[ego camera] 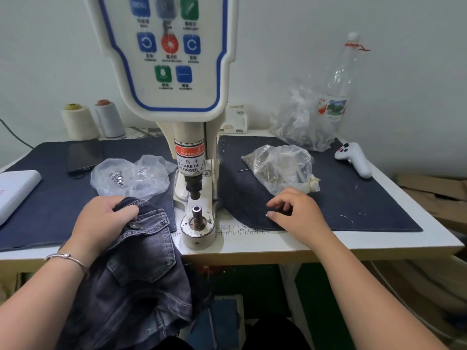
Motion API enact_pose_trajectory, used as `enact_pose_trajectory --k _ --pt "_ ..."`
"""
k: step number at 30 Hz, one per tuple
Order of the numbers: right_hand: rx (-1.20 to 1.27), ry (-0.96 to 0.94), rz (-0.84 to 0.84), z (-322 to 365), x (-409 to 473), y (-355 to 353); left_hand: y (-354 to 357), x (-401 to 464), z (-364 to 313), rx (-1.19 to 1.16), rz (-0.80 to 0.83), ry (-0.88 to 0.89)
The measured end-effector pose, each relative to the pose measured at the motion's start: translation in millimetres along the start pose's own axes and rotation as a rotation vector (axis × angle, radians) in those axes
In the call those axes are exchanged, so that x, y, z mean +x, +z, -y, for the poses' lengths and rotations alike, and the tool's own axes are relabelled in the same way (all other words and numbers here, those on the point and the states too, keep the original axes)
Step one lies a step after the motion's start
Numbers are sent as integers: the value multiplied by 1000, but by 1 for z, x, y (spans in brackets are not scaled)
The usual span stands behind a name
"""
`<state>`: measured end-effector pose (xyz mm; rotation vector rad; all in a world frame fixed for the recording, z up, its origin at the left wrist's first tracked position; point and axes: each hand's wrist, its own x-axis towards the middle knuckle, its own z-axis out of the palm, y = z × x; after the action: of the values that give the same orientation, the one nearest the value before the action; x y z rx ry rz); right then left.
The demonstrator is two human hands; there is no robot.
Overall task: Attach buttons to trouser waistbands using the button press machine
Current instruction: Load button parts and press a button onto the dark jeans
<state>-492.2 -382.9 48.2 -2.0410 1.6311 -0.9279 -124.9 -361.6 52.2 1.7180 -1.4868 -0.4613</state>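
The trousers (131, 274) are dark grey washed denim with pale contrast stitching; a flapped pocket faces up and one metal button (135, 225) is already set on the fabric near the left thumb. They lie bunched at the front left of the bench (278, 245), most of the cloth hanging over its edge toward the person's lap. The left hand (101, 223) grips a fold of the denim, fingers curled over it. The right hand (294, 210) holds nothing, its fingers loosely bent with the tips resting on the dark blue cloth mat (366, 198). Between the hands stands the button press machine (192, 152), its lower die post (196, 213) bare (a finger-hazard warning label sits on the ram above). The bench is white with a printed ruler along its front edge. On it lie clear plastic bags of metal parts (280, 168), two thread cones (79, 121), a phone (84, 156), a plastic bottle (338, 79) and a white handheld controller (353, 157). A plain pale wall stands behind.
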Motion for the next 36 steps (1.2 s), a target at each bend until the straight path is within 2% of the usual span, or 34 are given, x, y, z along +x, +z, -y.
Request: enact_pose_trajectory --k 5,14,16,20,23,27,32,36 --pt "-91 -17 42 1 1 2 0 -1 1 -9 0 0" --pt "-102 -20 50 3 1 2 0 0 2 0 8 -6" --pt "-37 -6 10 5 1 1 0 1 2 4 8 -10" --pt "391 1 -128 35 -5 2 0 1 2 16 7 -4" --pt "583 -60 -50 73 -10 14 0 0 1 15 15 7" --pt "564 -100 78 102 -7 30 -1 0 0 30 4 20" --pt "501 -122 117 109 1 39 -1 -1 1 26 13 7" --pt "543 -115 153 109 2 43 0 0 0 17 19 10"
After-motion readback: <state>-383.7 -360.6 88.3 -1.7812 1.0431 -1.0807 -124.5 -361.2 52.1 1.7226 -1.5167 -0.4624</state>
